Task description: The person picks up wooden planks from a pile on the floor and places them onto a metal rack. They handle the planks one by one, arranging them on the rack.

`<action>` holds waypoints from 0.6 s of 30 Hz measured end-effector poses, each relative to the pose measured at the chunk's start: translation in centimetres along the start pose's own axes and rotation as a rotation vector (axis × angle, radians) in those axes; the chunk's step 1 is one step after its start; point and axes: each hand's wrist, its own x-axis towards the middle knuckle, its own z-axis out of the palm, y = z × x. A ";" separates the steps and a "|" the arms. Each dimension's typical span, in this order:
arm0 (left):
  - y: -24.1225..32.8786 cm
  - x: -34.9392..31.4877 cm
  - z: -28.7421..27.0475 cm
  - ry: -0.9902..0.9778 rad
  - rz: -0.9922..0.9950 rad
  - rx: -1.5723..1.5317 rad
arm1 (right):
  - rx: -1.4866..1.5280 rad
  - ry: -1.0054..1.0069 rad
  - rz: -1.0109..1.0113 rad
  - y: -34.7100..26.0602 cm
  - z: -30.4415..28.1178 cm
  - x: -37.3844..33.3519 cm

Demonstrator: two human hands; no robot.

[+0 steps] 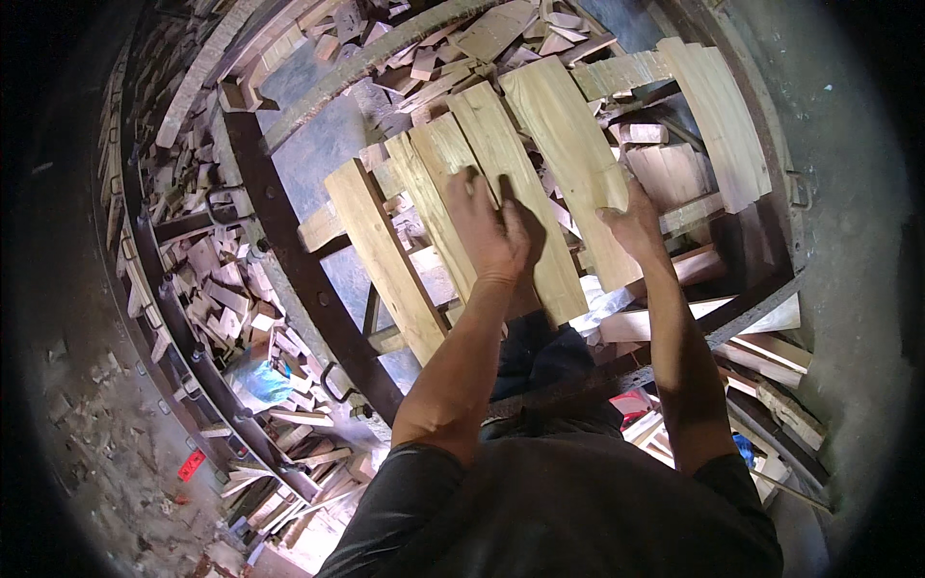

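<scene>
A row of pale wooden boards lies side by side across crosspieces inside a dark metal frame. My right hand (634,223) grips the right edge of a wide wooden board (564,130), its thumb on the top face and its other fingers partly hidden. Over two neighbouring boards, a middle board (515,207) and a narrower board (424,193), my left hand (489,231) is held with its fingers apart, slightly blurred. Its shadow falls on the middle board. Farther left is a narrow plank (385,260), separated from the others by a gap.
Another wide board (718,125) lies at the right end of the frame. Dark metal beams (303,260) surround the boards. Scrap wood (226,299) is heaped to the left and beyond. Blue plastic (260,382) lies in the left heap, and bare floor (853,289) shows on the right.
</scene>
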 end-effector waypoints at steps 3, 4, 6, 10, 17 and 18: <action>-2.3 -2.2 -1.5 0.245 -0.253 0.013 | -0.154 0.040 -0.058 -2.0 0.4 -1.8; -2.2 -2.3 -2.7 0.204 -0.414 -0.064 | -0.246 0.159 -0.179 -3.4 1.2 -3.1; -0.9 -1.1 -4.9 0.141 -0.665 -0.312 | -0.244 0.276 -0.384 -4.7 3.2 -5.8; -3.8 0.6 -7.4 -0.269 -1.069 -0.752 | -0.228 0.084 -0.442 -6.7 8.7 -11.8; -6.9 -1.5 -8.9 -0.322 -1.089 -1.232 | -0.223 0.030 -0.131 -9.6 12.1 -13.8; -7.1 -2.1 -9.8 -0.356 -1.160 -1.338 | -0.197 0.016 -0.100 -9.4 12.1 -13.3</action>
